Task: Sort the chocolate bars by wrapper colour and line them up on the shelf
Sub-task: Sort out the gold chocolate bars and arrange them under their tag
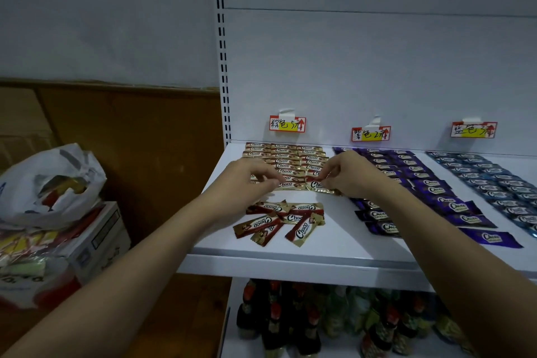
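Beside purple bars [430, 183], both hands [345, 173] pinch brown bars [290, 184]; loose brown pile [282, 221] lies nearer

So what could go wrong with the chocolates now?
The left hand and right hand each pinch a brown bar at the front of the brown rows; a nudge might push those neat rows crooked. The loose brown pile lies right under the forearms, so an arm could sweep bars toward the shelf edge. The purple rows sit close by the right hand and might get bumped.
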{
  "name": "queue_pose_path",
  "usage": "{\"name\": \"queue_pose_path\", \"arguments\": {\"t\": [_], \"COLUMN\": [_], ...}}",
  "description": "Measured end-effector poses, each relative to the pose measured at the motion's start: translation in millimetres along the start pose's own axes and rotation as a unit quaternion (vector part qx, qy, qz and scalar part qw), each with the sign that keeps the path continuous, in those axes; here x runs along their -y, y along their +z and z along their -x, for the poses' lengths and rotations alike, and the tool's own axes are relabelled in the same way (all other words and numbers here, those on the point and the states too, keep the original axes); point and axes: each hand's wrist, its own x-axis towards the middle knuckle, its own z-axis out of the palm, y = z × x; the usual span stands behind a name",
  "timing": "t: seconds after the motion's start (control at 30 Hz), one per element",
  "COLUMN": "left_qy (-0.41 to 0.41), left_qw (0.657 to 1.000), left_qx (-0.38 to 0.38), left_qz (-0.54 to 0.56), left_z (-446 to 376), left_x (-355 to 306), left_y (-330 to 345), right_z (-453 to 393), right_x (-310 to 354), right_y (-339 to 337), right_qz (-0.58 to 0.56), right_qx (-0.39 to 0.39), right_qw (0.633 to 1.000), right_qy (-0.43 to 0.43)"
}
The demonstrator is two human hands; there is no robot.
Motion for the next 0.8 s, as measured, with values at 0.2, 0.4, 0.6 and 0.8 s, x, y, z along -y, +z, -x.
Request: {"name": "queue_pose_path", "arguments": {"t": [0.2, 0.4, 0.6, 0.8], "left_qy": [-0.029, -0.043, -0.023, -0.038], "left_qw": [0.999, 0.999, 0.999, 0.998], "left_qx": [-0.004, 0.028, 0.043, 0.03], "left_qz": [0.038, 0.018, -0.019, -0.037], "left_z": [17.8, 18.7, 19.2, 20.0], "left_x": [12.2, 14.1, 13.0, 11.5], "left_y": [1.7, 0.3, 1.9, 1.0], "right_z": [-3.2, 15.1, 29.9, 33.7], "right_x": [-2.7, 22.5, 24.5, 16.9], "right_y": [16.0, 18.1, 39.3, 44.7], "right_qz": [0.095, -0.02, -0.141, -0.156], "right_qx": [-0.036, 0.002, 0.028, 0.037], "right_qw": [0.993, 0.989, 0.98, 0.978], "right_qy": [-0.052, -0.145, -0.141, -0.133]}}
